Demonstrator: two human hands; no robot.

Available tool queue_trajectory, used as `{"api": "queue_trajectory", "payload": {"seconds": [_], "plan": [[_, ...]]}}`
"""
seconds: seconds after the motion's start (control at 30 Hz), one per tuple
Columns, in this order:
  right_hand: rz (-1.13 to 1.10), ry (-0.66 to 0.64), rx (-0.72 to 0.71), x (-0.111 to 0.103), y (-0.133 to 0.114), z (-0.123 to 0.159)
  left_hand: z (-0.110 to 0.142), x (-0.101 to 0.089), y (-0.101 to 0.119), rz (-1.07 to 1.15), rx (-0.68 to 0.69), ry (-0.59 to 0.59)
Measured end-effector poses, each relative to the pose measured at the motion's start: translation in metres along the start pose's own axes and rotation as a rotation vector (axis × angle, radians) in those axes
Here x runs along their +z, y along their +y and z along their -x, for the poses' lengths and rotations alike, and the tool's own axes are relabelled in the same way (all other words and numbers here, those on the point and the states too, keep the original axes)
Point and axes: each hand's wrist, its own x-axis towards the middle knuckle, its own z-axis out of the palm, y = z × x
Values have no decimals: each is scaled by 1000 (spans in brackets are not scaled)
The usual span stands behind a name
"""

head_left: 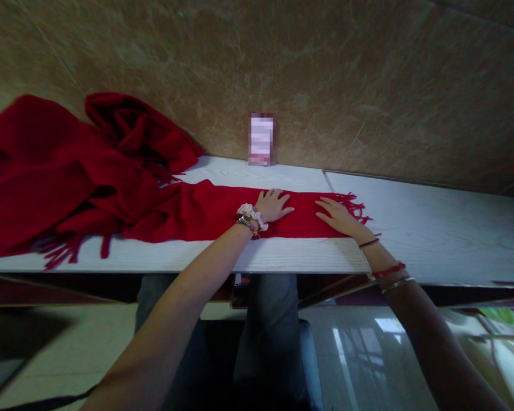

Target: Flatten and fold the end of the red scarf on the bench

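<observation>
A red fringed scarf (227, 211) lies stretched along the white table, smooth in the middle. My left hand (274, 206) rests flat on it with spread fingers, a scrunchie and beads round the wrist. Close to the tasselled right end, my right hand (338, 217) also lies on the cloth, fingers stretched out and pointing left. Toward the left the scarf runs into rumpled folds beside a large heap of red cloth (68, 171). Whether the heap is one piece or several scarves, I cannot tell.
The white wood-grain table (432, 228) is narrow and backs onto a brown marbled wall (346, 85). A phone-like upright object (261, 137), its face pixelated, leans against that wall. My legs (269, 337) are below the table's front edge, above a shiny tiled floor (355, 365).
</observation>
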Motion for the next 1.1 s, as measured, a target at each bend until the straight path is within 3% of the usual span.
{"api": "queue_trajectory", "payload": {"seconds": [0.2, 0.37, 0.5, 0.63, 0.77, 0.83, 1.0, 1.1], "plan": [[17, -8, 12, 0, -4, -1, -2, 5, -3, 3, 20, 17], [62, -50, 79, 2, -2, 4, -3, 3, -3, 7, 135, -12], [69, -30, 158, 0, 4, 6, -2, 0, -3, -14, 90, -31], [-23, 93, -9, -9, -4, 5, -1, -1, -4, -13, 95, 16], [-126, 31, -158, -11, -16, 4, -2, 0, -4, 12, 184, 12], [-128, 14, -152, -10, -17, 3, -2, -1, -3, 37, 151, -41], [-9, 145, -60, -12, -9, -11, 0, -7, -3, 65, 79, -142], [78, 38, -59, -10, -8, -24, 1, -7, -3, 74, 93, -159]]}}
